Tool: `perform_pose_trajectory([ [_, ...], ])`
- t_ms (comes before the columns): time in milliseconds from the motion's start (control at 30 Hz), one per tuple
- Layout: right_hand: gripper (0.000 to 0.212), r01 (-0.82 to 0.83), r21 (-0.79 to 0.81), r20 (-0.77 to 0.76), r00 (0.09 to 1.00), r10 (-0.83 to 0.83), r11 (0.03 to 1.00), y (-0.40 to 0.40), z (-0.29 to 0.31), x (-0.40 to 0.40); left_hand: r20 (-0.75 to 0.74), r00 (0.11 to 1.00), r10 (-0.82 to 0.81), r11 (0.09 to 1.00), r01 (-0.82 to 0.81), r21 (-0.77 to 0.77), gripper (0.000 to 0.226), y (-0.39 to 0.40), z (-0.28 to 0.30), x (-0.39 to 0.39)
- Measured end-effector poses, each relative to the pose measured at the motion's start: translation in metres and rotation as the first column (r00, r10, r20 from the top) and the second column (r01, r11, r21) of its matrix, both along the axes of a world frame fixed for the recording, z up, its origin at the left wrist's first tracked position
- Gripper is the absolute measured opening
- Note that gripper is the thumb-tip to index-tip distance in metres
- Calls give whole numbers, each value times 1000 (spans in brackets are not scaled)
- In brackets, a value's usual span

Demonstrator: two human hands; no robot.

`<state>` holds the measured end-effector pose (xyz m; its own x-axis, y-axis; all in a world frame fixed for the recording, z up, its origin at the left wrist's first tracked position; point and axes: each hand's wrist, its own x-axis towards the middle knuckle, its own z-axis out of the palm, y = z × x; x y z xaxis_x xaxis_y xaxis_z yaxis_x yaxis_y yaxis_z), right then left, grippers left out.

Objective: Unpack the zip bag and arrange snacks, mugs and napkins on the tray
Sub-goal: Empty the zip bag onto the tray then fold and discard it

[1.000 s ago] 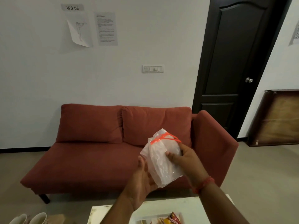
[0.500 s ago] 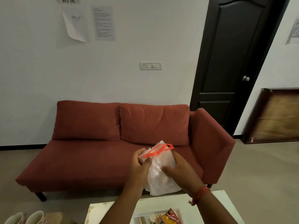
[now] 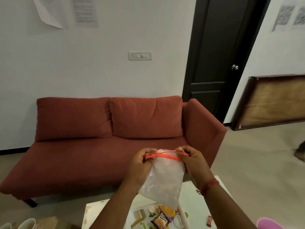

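Mid-unpack. Zip bag (image 3: 162, 177) held up over near surface (image 3: 189, 210), in front of red sofa (image 3: 107, 129). Left hand (image 3: 140, 162) and right hand (image 3: 192, 160) both curled tight, pinching opposite ends of orange zip strip (image 3: 163, 156). Contents unclear through cloudy plastic. Snack packets (image 3: 162, 218) already on tray (image 3: 140, 215). Two mugs (image 3: 27, 223) at near left, off tray. Napkins not visible. Probably under halfway.

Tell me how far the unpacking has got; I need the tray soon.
Done: snack packets already lie on the tray. In hand: left hand and right hand pinch the orange zip of the bag; its contents can't be made out. Left: two white mugs sit off the tray; no napkins visible.
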<state>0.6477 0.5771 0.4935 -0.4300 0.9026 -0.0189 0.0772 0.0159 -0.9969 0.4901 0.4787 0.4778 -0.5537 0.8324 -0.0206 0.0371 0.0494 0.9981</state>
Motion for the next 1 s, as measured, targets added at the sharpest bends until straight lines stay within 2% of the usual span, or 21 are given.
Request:
perform_pose_trajectory([
  [67,18,37,-43,-27,999,-38,998,-1,-4,6,-11,1000,1,1000,-1,8,40,4,-6,0],
  [133,15,-5,-144,-108,994,-11,990,-4,-9,12,15,1000,20,999,-21,31,29,10,-13,3],
  [200,26,-62,-225,-184,983,20,972,-9,-15,20,29,998,50,998,-51,41,18,15,-21,9],
  [267,38,-65,-251,-195,981,15,966,-14,-25,30,25,998,60,998,-60,21,11,22,-31,20],
  [400,51,95,-177,-83,990,-111,980,-17,-53,57,-11,1000,-29,998,29,-56,5,38,-51,54],
  [467,46,185,-122,-20,982,-189,975,-13,-67,77,-23,994,-106,989,103,-110,6,49,-61,75],
  [667,32,306,-165,72,952,-298,938,28,-120,166,-48,952,-303,921,280,-270,9,99,-95,152],
  [767,34,355,-235,95,935,-342,905,67,-154,216,46,940,-337,881,332,-337,12,142,-119,197],
  [867,33,403,-278,129,915,-382,872,117,-187,269,272,918,-290,840,380,-387,29,195,-148,245],
  [1000,33,506,-360,218,862,-457,784,189,-239,353,454,841,-294,699,513,-498,48,265,-199,321],
])
